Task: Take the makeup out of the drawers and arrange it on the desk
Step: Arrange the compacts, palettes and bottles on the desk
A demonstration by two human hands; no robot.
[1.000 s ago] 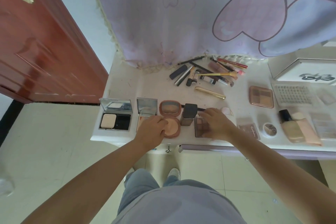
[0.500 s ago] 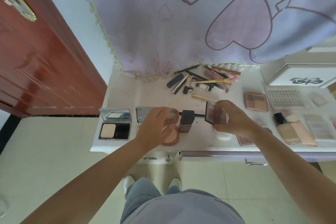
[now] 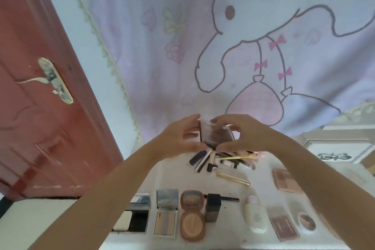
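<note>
- I am seeing a small square eyeshadow palette (image 3: pixel 216 134), dark shades under a clear lid, lifted above the worktop's (image 3: pixel 174 172) far edge.
- Right hand (image 3: pixel 239 135) is grasping its right side; left hand (image 3: pixel 179 138) is pinching its left edge.

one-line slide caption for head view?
Both hands hold a dark square eyeshadow palette above the white desk.

Makeup laid out on a desk (image 3: pixel 174 170), with a palette held above it.

Both hands, left hand (image 3: pixel 178 138) and right hand (image 3: pixel 241 136), hold the palette (image 3: pixel 216 134) at frame centre, over a heap of pencils and tubes (image 3: pixel 223 160). Along the lower edge lies a row of open compacts (image 3: pixel 165 215), with a bottle (image 3: pixel 254 217) to their right.
</note>
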